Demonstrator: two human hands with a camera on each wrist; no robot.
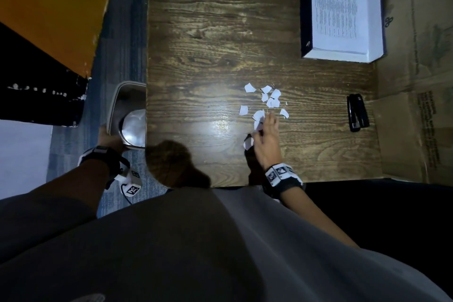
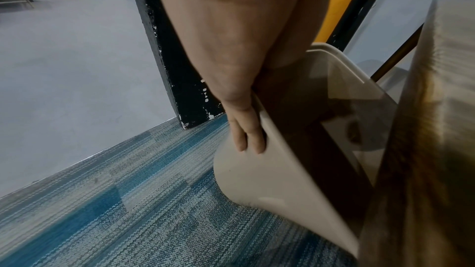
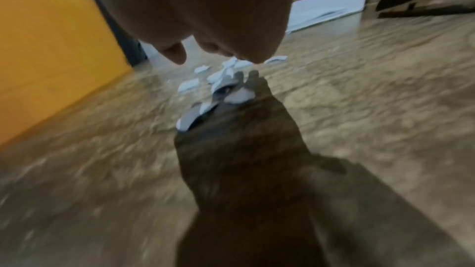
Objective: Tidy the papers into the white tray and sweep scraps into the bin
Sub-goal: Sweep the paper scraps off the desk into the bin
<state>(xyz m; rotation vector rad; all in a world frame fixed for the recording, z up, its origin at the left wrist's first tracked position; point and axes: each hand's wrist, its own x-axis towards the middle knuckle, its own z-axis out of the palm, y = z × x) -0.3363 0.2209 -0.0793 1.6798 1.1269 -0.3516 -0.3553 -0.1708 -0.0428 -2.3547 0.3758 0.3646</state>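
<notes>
Several torn white paper scraps [image 1: 266, 99] lie in a loose cluster right of the middle of the dark wooden table [image 1: 208, 32]. My right hand [image 1: 267, 137] lies flat on the table at the near edge of the cluster, its fingers stretched over the closest scraps [image 3: 218, 76]. A beige bin [image 1: 127, 95] hangs beside the table's left edge, below the tabletop. My left hand [image 1: 107, 137] grips its near rim, fingers [image 2: 244, 133] on the outer wall of the bin [image 2: 257, 180]. The white tray [image 1: 343, 54] at the far right holds a printed sheet [image 1: 335, 7].
A black stapler [image 1: 357, 113] lies near the table's right edge. Flat cardboard [image 1: 416, 81] stands along the right side. An orange panel [image 1: 49, 7] and blue carpet are to the left of the table.
</notes>
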